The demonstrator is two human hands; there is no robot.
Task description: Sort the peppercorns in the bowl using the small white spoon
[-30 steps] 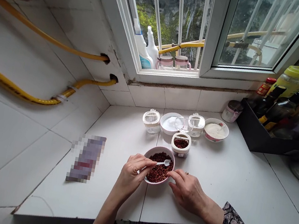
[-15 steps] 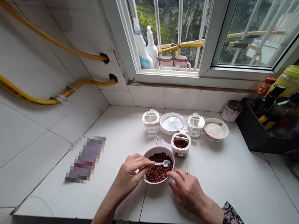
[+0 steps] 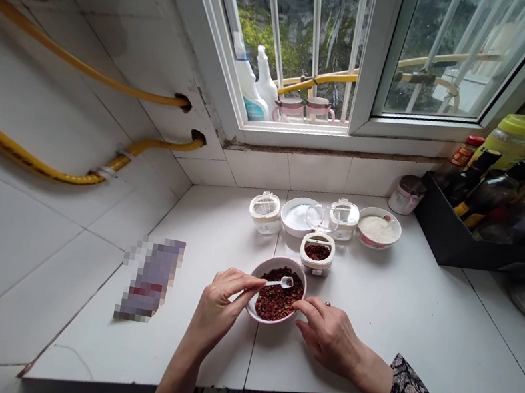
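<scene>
Peppercorn bowl: on the counter, near its front edge; a round bowl with a pinkish rim, holding red-brown peppercorns banked to the right, with bare white inner wall at the left.
Left hand: over the left rim of the peppercorn bowl, thumb and fingers pinching the handle of the white spoon.
White spoon: above the peppercorns inside the outline of the peppercorn bowl, scoop pointing right, a few dark bits in it.
Right hand: at the right of the peppercorn bowl, fingers curled, fingertips at its rim; whether they grip it, I cannot tell.
Spice jar: just beyond the peppercorn bowl and slightly right, clear lid raised, peppercorns inside.
Bowl of white granules: beyond the peppercorn bowl, partly behind the raised lid.
Left clear jar: beyond the peppercorn bowl and to its left, lid down.
Rear clear jar: beyond the peppercorn bowl, to the right, behind the spice jar.
Flowered bowl: farther right beyond the peppercorn bowl, filled with something pale.
Pixelated packet-like item: well left of the peppercorn bowl, its details blurred.
Black bin: well right of and beyond the peppercorn bowl, packed with bottles.
</scene>
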